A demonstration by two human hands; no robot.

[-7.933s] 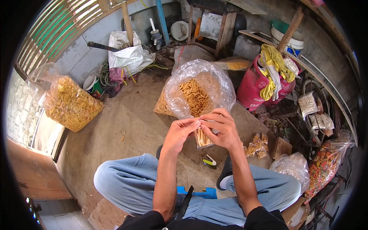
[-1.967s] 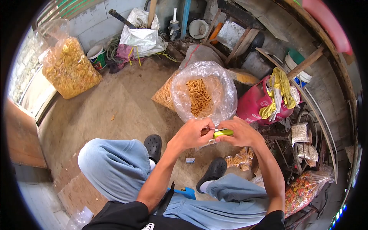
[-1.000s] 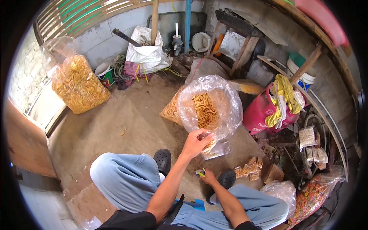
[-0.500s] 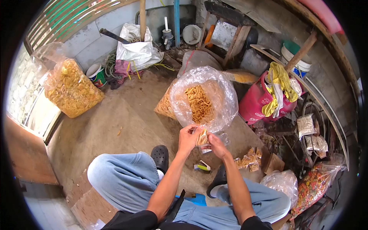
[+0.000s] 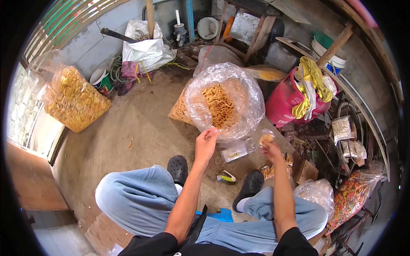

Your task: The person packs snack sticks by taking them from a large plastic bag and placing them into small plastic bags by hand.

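Note:
A large open plastic bag (image 5: 252, 96) of brown stick snacks (image 5: 220, 104) stands in front of me. My left hand (image 5: 206, 145) is at its near edge, thumb and fingers pinched together; whatever lies between them is too small to name. To the right, my right hand (image 5: 270, 150) grips a small filled snack packet (image 5: 267, 139), slightly blurred. Flat clear plastic packaging (image 5: 235, 152) lies on the floor between my hands. A green stapler (image 5: 226, 176) rests nearer to me. Several small filled packets (image 5: 288, 162) lie partly behind my right forearm.
A big bag of yellow round snacks (image 5: 76, 100) stands at the left. On the right are a red container (image 5: 279, 100) with yellow cloth, a bag of colourful snacks (image 5: 352, 194) and a clear plastic bag (image 5: 317, 193). My shoes (image 5: 177, 168) flank the stapler.
My right hand has moved right, away from my left, carrying the small packet. My left hand has let go of that packet and shifted slightly up, and the flat packaging is now uncovered.

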